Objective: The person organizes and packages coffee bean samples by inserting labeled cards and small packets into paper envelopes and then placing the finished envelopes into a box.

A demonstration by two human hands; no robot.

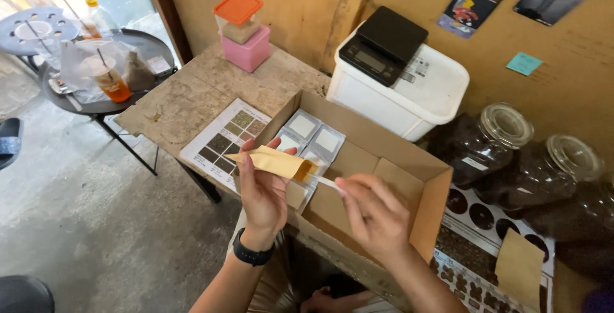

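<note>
Head view is showing the left hand (262,191) with its grip pinching a tan paper envelope (274,161) above an open cardboard box (419,179). The right hand (374,214) is pinching a white strip (326,182) at the envelope's mouth. White sachets (307,135) are lying inside the box, which is sitting on the stone desk (185,105) beside a white bin (409,95) carrying a black scale (382,44).

Worn stone-topped table (192,95): cardboard box (396,159) under the grip, printed chart (224,137) left of it, pink container (246,47), white bin (409,92) beyond.
</note>
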